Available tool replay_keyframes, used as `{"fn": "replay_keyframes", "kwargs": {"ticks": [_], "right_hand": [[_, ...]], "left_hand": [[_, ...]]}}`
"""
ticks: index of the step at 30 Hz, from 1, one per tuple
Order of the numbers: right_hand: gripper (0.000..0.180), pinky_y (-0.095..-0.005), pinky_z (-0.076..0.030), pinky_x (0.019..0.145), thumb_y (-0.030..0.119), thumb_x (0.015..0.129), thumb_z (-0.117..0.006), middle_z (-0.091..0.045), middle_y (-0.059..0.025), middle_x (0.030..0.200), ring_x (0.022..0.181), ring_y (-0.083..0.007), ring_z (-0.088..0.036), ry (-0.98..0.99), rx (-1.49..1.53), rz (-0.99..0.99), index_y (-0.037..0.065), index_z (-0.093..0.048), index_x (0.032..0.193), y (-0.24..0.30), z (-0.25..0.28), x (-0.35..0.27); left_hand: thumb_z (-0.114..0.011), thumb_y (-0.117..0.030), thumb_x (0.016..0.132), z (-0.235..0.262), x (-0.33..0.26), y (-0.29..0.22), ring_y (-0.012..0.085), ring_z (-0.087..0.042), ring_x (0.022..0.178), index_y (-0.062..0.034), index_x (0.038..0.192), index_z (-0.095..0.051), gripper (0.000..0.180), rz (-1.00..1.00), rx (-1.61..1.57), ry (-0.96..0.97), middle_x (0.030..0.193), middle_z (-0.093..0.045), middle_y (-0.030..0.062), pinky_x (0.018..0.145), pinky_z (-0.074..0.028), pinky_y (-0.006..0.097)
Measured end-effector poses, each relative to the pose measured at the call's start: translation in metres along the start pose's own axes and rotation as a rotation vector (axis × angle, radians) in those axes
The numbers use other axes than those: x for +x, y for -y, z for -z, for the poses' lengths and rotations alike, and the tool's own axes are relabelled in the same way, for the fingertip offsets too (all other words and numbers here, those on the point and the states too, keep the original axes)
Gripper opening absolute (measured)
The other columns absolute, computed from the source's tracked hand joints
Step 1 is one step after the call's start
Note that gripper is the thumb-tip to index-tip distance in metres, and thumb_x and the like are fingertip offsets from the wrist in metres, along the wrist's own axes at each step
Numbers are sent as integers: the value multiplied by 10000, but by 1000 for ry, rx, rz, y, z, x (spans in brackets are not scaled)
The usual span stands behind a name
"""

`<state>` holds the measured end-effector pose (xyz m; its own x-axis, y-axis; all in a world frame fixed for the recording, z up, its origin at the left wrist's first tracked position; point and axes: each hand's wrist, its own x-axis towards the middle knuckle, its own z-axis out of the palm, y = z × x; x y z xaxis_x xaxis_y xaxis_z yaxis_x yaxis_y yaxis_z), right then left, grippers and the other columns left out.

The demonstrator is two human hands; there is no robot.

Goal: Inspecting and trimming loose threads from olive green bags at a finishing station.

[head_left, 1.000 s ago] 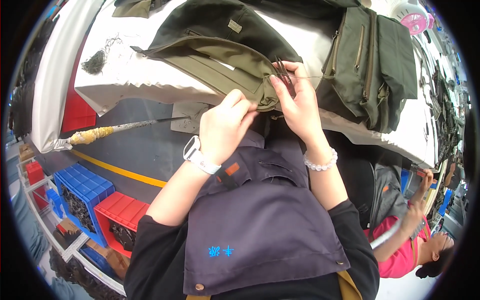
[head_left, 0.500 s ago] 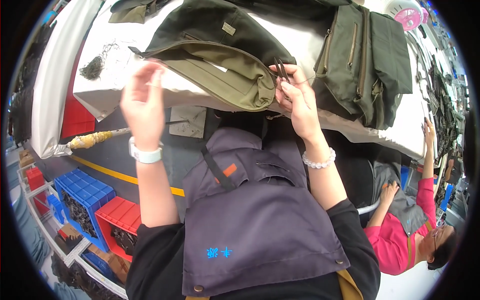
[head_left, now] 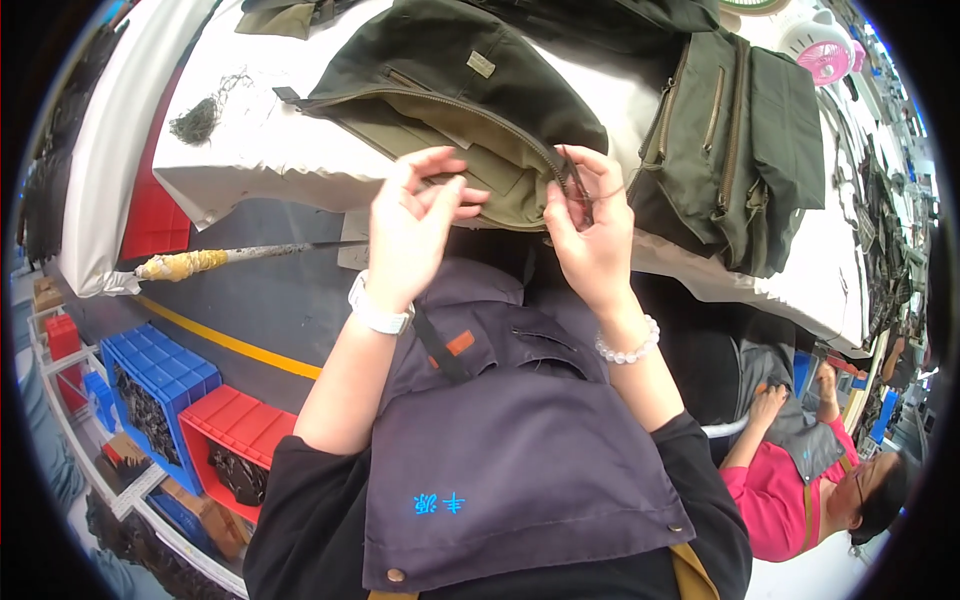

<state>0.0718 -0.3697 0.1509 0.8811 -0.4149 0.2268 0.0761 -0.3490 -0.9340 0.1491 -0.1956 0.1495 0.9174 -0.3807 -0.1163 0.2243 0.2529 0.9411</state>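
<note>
An olive-green bag [head_left: 470, 70] lies on the white-covered table with its zipped mouth towards me, showing a khaki lining [head_left: 500, 175]. My right hand [head_left: 592, 225] is closed at the right end of the zip, pinching the edge. Dark thread snips [head_left: 574, 180] are held in the same hand, their blades up between the fingers. My left hand [head_left: 415, 225] hovers in front of the bag's mouth, its bent fingers apart and slightly blurred. I see nothing held in it.
A second green bag [head_left: 705, 140] lies to the right, near a pink-and-white fan [head_left: 822, 58]. Loose dark thread [head_left: 198, 122] is heaped on the left. Blue [head_left: 165, 375] and red crates [head_left: 240, 430] stand lower left. A co-worker in pink [head_left: 790, 500] sits at right.
My left hand has come in from the left to the bag's mouth. The snips' blades, earlier raised and plain to see, are now partly hidden by my right fingers at the zip.
</note>
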Motion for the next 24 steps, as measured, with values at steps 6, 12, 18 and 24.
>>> {"fn": "replay_keyframes", "kwargs": {"ticks": [6,12,18,24], "right_hand": [[369,-186,-292,512,-125,825,-660,-419,61,665,556,-32,-333,-313,-252,319,25,-638,1161,26,29,-1],[202,-165,-270,548,-49,932,-672,-412,93,712,592,-6,-312,-210,-224,203,1,-655,1127,37,56,-23],[334,-204,-305,457,16,1010,-536,-500,-10,827,549,-31,-366,-540,399,154,-26,-447,1329,58,77,-12],[352,-175,-399,550,15,977,-528,-612,-70,1034,604,-36,-439,-309,252,70,-15,-487,1325,79,54,-1]], "left_hand": [[-775,-79,901,62,23,4,20,-476,640,-37,1094,-562,291,-296,462,-429,796,-573,-30,577,-402,171],[-793,-56,872,84,34,3,15,-500,666,84,1344,-464,593,-244,501,-403,755,-574,-37,662,-448,168],[-776,-81,900,87,38,-11,-16,-459,593,113,1417,-437,648,-93,428,-425,657,-533,-76,557,-372,150],[-766,-141,924,100,48,1,30,-504,681,85,1331,-554,511,-281,587,-416,801,-596,-21,606,-444,203]]}}
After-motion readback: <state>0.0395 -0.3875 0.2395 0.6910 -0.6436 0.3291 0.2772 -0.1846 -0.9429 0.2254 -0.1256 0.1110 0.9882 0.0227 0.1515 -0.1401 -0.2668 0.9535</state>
